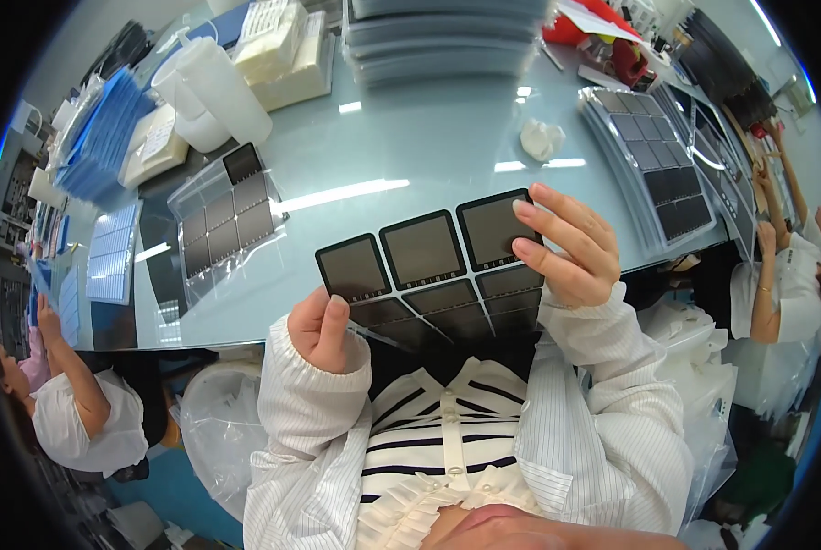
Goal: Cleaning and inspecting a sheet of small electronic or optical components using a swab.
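Note:
Both of my hands hold up a clear sheet of dark square panels [421, 249], tilted over the near edge of the table. Its panels have black borders and sit in rows of three. My left hand [322, 332] pinches the lower left side, thumb in front. At the upper right corner, the fingertips of my right hand [575, 247] rest on the front of a panel; its thumb is hidden behind. A similar clear sheet with dark panels [227, 220] lies on the table to the left.
A stack of panel sheets [653, 156] lies at the right, near a crumpled white tissue [542, 140]. Clear trays [443, 46] are piled at the back. A white jug [218, 92] and blue sheets [103, 137] stand left. Co-workers [90, 417] sit at both sides.

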Demonstrator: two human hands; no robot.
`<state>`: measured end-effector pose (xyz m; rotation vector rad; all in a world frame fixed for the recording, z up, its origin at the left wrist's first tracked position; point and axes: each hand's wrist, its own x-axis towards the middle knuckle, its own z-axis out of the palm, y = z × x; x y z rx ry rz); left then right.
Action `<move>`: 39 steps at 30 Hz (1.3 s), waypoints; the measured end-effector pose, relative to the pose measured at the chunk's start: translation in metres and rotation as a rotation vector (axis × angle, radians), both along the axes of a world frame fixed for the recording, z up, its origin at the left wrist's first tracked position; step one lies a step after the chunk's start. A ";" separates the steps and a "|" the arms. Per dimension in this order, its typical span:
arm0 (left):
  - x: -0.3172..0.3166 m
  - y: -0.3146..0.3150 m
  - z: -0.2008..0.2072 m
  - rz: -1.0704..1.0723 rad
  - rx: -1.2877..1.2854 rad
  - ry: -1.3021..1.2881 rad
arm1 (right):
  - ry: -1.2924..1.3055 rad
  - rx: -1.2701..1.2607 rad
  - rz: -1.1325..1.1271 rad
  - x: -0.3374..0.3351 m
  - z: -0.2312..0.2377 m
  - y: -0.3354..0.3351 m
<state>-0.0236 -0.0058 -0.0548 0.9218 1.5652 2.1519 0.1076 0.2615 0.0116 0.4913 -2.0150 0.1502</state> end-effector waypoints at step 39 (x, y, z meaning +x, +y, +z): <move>0.018 -0.002 0.060 -0.077 -0.263 -0.059 | -0.591 -1.484 -0.048 0.061 -0.012 -0.016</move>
